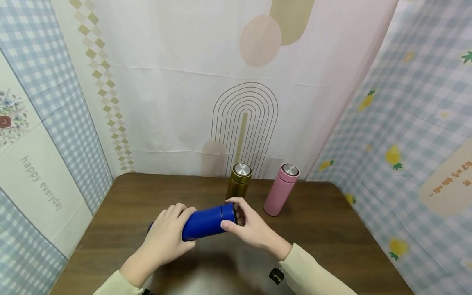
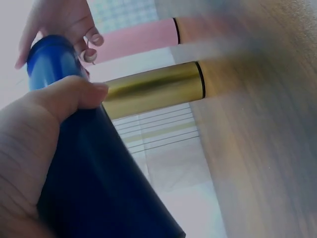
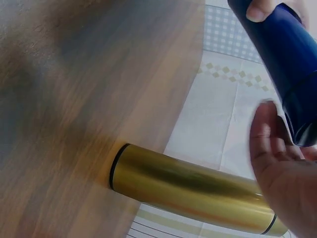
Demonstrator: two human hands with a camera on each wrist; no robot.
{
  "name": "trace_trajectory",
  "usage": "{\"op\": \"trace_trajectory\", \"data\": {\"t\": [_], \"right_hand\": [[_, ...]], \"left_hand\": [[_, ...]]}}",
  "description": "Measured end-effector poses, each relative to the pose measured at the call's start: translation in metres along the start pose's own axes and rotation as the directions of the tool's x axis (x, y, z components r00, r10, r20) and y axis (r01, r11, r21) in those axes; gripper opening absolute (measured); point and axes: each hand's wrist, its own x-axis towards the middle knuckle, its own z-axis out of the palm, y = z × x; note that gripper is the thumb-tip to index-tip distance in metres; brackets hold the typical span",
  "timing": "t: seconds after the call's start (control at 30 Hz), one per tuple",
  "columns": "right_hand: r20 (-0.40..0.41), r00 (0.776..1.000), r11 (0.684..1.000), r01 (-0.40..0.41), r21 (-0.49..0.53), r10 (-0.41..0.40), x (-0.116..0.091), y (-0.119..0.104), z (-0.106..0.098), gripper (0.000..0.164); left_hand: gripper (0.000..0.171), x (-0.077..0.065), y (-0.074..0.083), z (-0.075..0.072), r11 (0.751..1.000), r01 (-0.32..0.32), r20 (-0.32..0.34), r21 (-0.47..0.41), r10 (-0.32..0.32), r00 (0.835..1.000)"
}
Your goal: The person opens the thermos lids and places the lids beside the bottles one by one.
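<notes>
A blue thermos bottle (image 1: pixel 204 223) is held above the table, lying nearly sideways with its lid (image 1: pixel 228 212) end to the right and slightly higher. My left hand (image 1: pixel 166 234) grips it round the body, thumb across the side in the left wrist view. At the lid end is my right hand (image 1: pixel 254 228), with thumb and index finger at opposite edges of the lid. The lower fingers (image 3: pixel 262 130) hang a little apart from it in the right wrist view. The lid's end face is mostly hidden by that hand.
Behind the hands a gold thermos (image 1: pixel 237 184) stands upright on the brown wooden table (image 1: pixel 317 246). To its right stands a pink thermos (image 1: pixel 279 192). Patterned cloth (image 1: pixel 166 110) hangs at the back and both sides of the table.
</notes>
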Motion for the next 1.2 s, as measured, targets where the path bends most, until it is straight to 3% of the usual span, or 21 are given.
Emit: {"op": "trace_trajectory", "data": {"t": [0.2,0.5,0.7,0.9,1.2], "right_hand": [[-0.015,0.997,0.997,-0.075,0.024,0.075,0.0052,-0.0009,0.0008,0.042],[-0.043,0.987,0.986,-0.157,-0.047,0.155,0.0102,-0.0031,0.002,0.039],[-0.042,0.987,0.988,-0.156,-0.005,0.156,0.0096,-0.0012,0.0037,0.04],[-0.019,0.989,0.988,-0.145,0.052,0.146,0.008,0.0013,0.0062,0.038],[0.004,0.993,0.993,-0.116,0.025,0.116,0.0033,0.0052,0.0069,0.038]], "left_hand": [[0.077,0.0039,-0.0028,-0.003,1.0,-0.012,-0.036,0.025,0.013,0.999],[0.079,0.0066,-0.0037,0.0002,0.999,-0.016,0.0,0.04,0.016,1.0],[0.074,0.0065,-0.0036,0.0011,0.999,-0.03,-0.036,0.04,0.032,0.999],[0.073,0.0031,-0.003,0.0005,0.999,-0.029,-0.007,0.039,0.03,1.0],[0.074,0.0013,-0.0041,0.0026,0.997,-0.037,-0.019,0.063,0.038,0.999]]}}
